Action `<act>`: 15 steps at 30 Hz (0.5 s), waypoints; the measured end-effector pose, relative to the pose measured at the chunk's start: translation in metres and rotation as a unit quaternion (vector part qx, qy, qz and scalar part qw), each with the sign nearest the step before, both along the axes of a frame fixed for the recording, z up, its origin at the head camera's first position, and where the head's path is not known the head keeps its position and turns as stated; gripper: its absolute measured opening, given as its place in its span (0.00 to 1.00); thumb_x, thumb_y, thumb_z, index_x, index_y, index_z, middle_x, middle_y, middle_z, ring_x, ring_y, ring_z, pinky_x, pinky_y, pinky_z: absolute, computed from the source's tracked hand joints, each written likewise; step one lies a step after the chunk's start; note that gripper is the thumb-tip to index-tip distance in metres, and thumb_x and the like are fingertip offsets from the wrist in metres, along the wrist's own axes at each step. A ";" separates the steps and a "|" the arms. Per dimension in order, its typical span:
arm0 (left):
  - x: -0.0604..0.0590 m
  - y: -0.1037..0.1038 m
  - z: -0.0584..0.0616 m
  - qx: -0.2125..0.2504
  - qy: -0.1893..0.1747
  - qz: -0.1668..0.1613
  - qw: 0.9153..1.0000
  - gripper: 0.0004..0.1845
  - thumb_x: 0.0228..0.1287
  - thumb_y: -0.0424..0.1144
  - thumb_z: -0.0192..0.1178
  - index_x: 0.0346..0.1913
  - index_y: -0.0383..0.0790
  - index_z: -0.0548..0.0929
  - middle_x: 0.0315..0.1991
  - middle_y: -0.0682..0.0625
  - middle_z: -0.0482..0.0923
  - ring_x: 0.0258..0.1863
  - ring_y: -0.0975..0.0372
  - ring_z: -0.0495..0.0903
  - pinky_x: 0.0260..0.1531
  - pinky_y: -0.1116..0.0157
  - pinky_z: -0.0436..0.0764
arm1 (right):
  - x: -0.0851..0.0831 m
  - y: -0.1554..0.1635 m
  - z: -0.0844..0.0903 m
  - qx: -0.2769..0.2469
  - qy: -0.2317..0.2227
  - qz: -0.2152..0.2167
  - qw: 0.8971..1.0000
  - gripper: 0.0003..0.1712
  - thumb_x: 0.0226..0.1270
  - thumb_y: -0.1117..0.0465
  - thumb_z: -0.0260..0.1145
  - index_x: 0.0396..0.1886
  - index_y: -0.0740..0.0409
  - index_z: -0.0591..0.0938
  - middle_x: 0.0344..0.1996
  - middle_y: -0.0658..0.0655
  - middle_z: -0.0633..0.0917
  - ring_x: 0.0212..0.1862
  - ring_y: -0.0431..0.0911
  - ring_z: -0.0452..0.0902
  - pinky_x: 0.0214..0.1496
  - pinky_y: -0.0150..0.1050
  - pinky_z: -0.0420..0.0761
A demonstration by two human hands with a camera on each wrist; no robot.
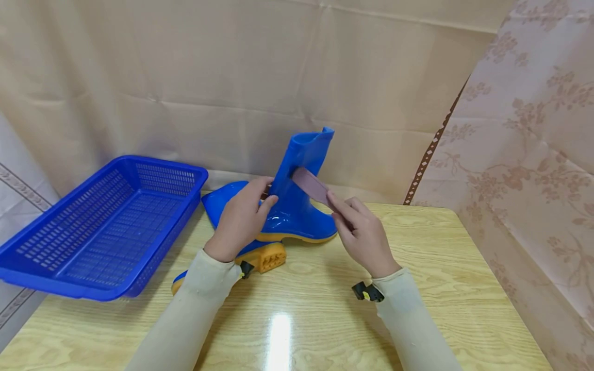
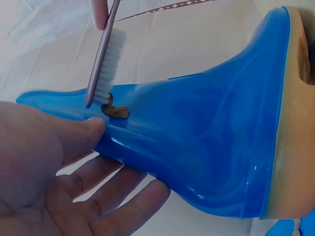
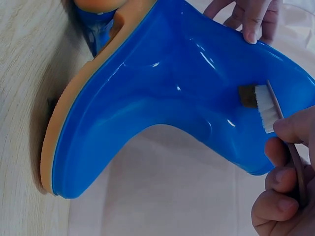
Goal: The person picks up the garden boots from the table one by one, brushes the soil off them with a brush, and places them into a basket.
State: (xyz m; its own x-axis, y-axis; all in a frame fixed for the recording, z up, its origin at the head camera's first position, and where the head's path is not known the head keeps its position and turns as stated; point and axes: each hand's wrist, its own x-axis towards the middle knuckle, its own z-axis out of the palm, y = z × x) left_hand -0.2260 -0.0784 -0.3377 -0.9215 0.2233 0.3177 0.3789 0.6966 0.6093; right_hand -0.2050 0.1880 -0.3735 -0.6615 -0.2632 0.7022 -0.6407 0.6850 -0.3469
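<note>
A blue rain boot [image 1: 290, 206] with an orange sole stands on the table, its shaft tilted a little. My left hand [image 1: 242, 219] grips the back of its shaft, with the thumb [image 2: 81, 132] on the near side and the other fingers behind the edge. In my right hand [image 1: 364, 232] is a mauve-handled brush [image 1: 312, 185] with white bristles [image 3: 267, 109]. Those bristles meet a brown patch [image 2: 116, 111] on the side of the shaft. Partly hidden under my left hand and forearm, a second blue boot [image 1: 224, 198] lies on its side, its orange sole [image 1: 273, 257] showing.
A blue perforated plastic basket [image 1: 187, 206] stands on the left of the wooden table [image 1: 427, 288]. Close behind the boots hangs a beige cloth [image 1: 223, 103], and a floral cloth [image 1: 533, 154] borders the right side. Small black devices are strapped at both wrists.
</note>
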 end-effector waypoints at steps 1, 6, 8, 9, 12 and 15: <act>0.000 0.000 0.000 -0.005 0.004 -0.005 1.000 0.22 0.81 0.45 0.54 0.72 0.43 0.73 0.58 0.46 0.81 0.55 0.53 0.82 0.53 0.50 0.84 | 0.000 0.000 0.000 0.000 0.001 0.004 1.000 0.26 0.72 0.68 0.68 0.68 0.52 0.81 0.39 0.54 0.84 0.27 0.39 0.67 0.24 0.32 0.67; 0.000 0.000 -0.002 -0.010 0.021 -0.022 0.999 0.22 0.81 0.44 0.55 0.71 0.45 0.74 0.56 0.48 0.83 0.53 0.55 0.83 0.50 0.52 0.84 | 0.000 0.000 -0.002 0.001 0.000 0.019 1.000 0.27 0.72 0.69 0.68 0.69 0.52 0.80 0.41 0.55 0.85 0.28 0.39 0.67 0.25 0.32 0.67; -0.001 -0.001 -0.001 -0.008 0.023 -0.023 0.999 0.22 0.81 0.44 0.55 0.71 0.45 0.74 0.55 0.48 0.84 0.53 0.55 0.83 0.49 0.52 0.84 | 0.000 0.000 -0.002 0.003 0.001 0.024 1.000 0.27 0.73 0.68 0.68 0.70 0.52 0.79 0.42 0.55 0.85 0.28 0.39 0.68 0.25 0.32 0.67; -0.001 -0.002 -0.001 -0.008 0.023 -0.024 0.999 0.21 0.81 0.44 0.55 0.71 0.45 0.74 0.55 0.48 0.84 0.52 0.55 0.83 0.49 0.52 0.84 | 0.000 0.000 -0.002 0.004 0.000 0.026 1.000 0.27 0.73 0.68 0.67 0.70 0.52 0.79 0.43 0.55 0.85 0.28 0.39 0.68 0.25 0.32 0.67; -0.001 -0.003 -0.001 -0.008 0.021 -0.024 0.999 0.21 0.81 0.44 0.54 0.70 0.44 0.75 0.53 0.48 0.84 0.51 0.54 0.83 0.49 0.52 0.84 | 0.000 0.000 -0.003 0.007 -0.002 0.026 1.000 0.27 0.74 0.68 0.67 0.70 0.52 0.79 0.44 0.55 0.86 0.27 0.38 0.68 0.25 0.32 0.67; -0.002 -0.004 -0.001 -0.004 0.017 -0.020 1.000 0.20 0.82 0.44 0.53 0.70 0.42 0.74 0.54 0.47 0.84 0.51 0.53 0.82 0.50 0.51 0.84 | 0.000 -0.001 -0.002 0.006 -0.012 0.016 1.000 0.26 0.74 0.67 0.67 0.70 0.51 0.79 0.44 0.53 0.86 0.27 0.39 0.69 0.25 0.32 0.67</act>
State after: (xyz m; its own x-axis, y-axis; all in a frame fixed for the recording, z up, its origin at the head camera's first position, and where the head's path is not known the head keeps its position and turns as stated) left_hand -0.2277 -0.0826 -0.3391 -0.9003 0.2624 0.3473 0.4272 0.6854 0.5896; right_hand -0.2054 0.1866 -0.3755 -0.6694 -0.2932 0.6826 -0.6537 0.6690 -0.3537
